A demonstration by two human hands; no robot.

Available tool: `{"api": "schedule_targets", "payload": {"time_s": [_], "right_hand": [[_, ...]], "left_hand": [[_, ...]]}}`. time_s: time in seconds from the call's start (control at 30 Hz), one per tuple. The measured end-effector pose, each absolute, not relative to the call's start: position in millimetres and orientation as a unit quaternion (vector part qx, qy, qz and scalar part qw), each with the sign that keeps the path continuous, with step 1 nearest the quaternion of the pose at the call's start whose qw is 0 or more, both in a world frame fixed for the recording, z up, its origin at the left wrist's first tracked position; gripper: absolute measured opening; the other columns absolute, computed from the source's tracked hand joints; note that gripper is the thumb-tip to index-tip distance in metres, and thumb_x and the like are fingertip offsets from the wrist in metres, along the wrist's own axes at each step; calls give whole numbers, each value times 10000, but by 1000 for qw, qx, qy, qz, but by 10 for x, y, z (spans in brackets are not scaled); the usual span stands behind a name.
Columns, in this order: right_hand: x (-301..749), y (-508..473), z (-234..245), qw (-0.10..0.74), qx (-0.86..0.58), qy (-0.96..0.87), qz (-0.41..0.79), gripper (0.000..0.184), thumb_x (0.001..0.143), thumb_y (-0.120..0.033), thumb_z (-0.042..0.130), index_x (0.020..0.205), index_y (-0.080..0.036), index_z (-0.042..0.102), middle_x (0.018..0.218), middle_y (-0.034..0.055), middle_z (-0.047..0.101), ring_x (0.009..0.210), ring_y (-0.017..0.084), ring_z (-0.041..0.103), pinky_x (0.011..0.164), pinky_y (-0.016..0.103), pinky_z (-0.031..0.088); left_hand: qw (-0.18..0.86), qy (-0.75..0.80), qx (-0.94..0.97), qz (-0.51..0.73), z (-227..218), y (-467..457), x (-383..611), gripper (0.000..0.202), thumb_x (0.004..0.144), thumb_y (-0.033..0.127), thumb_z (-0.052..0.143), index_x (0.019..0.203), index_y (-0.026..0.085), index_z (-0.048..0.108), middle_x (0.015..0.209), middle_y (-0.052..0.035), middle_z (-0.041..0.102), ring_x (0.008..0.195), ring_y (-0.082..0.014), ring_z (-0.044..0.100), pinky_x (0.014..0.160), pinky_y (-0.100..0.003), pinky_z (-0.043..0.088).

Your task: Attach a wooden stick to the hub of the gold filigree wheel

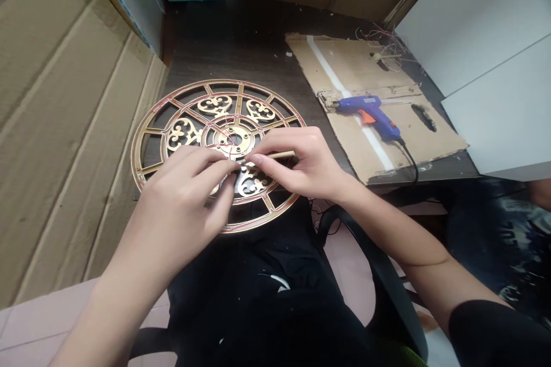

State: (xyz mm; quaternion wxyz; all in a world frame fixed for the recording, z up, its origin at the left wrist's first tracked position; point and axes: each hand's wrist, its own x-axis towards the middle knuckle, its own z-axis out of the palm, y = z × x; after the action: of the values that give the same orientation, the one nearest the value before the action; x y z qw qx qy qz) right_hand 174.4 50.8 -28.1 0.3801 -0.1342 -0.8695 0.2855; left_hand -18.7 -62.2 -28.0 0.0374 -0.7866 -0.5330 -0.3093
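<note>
Dark-clothed lap nearest. Beyond it, the left hand (pixel 185 195) pinches shut, on what is unclear, over a gold filigree disc (pixel 214 105) seemingly overhanging the table (pixel 241 46) edge. The right hand (pixel 303 166) grips a thin stick (pixel 284 155); downward pressure could tip the disc.

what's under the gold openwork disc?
Round gold openwork disc lies on the dark wooden table; tabletop shows through its gaps. The left hand and the right hand, holding a thin wooden stick, cover its near middle, hiding what lies beneath.
</note>
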Motion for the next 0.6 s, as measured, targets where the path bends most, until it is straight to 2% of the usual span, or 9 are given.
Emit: {"api": "schedule_targets", "payload": {"time_s": [0.4,0.6], "right_hand": [[1748,499,-291,388,-117,-870,279,114,951,-128,681,879,-110,767,817,46,782,766,122,696,724,255,547],[1759,495,-310,380,-116,-880,261,138,972,-143,657,884,-113,759,809,47,761,750,125,670,711,269,536]], "left_hand": [[39,-533,-786,-309,-285,-624,-182,173,905,55,667,1062,118,706,1051,-123,726,981,-308,671,843,-454,565],[45,-535,-788,-301,-287,-631,-194,210,908,64,670,1102,140,693,1080,-109,728,1003,-298,676,886,-459,574]]}}
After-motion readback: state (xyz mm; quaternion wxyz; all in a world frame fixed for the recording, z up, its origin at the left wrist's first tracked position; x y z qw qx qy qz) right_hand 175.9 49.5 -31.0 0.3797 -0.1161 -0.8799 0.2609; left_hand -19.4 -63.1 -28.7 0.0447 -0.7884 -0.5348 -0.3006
